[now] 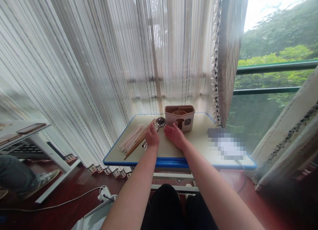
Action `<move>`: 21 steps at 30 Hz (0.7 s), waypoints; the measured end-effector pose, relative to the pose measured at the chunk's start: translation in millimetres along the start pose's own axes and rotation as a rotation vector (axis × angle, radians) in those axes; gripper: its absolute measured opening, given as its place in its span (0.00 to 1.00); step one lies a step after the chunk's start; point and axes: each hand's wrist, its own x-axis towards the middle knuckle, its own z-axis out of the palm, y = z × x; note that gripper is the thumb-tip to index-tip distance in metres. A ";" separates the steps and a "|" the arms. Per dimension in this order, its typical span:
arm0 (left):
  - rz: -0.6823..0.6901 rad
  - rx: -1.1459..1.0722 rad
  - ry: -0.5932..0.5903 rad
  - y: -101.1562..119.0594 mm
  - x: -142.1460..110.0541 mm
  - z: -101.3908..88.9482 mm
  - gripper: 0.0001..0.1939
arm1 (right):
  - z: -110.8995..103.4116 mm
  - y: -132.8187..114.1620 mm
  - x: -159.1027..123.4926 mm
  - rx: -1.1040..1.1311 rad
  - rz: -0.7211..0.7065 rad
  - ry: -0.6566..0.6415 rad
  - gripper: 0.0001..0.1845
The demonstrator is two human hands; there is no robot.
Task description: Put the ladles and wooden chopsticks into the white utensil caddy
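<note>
My left hand (152, 136) is closed, its fingers curled, over the right side of a bundle of sticks. A metal skimmer (160, 121) has its round perforated head just beyond that hand. Its handle runs behind the hand, so I cannot tell whether the fingers grip it. Pale wrapped chopsticks (132, 137) lie in a slanting pile to the left, with brown wooden chopsticks (135, 147) along their right edge. My right hand (175, 135) is open, fingers stretched leftward, in front of a brown and white utensil holder (180, 120) with compartments. It holds nothing.
The table (169, 152) has a blue edge. A pixelated pale object (230, 145) is on its right side. Striped curtains (149, 58) hang behind it, and a window is on the right. On the floor at left are a power strip (105, 193) and cable; a person's leg (17, 175) shows beyond.
</note>
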 end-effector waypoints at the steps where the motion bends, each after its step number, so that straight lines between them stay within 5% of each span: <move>1: -0.025 -0.011 0.001 -1.2 5.6 -4.2 0.23 | 1.5 0.1 0.9 0.013 0.029 -0.030 0.28; 6: -0.014 0.198 -0.136 -10.5 28.7 -39.5 0.19 | 9.8 3.8 11.8 0.069 0.133 -0.086 0.28; 11: 0.158 0.278 -0.196 -21.5 12.5 -68.6 0.13 | 11.3 8.0 18.0 0.084 0.153 -0.063 0.26; 21: 0.381 0.334 -0.385 -27.6 -6.9 -71.8 0.18 | 6.8 5.3 15.0 0.055 0.096 -0.075 0.24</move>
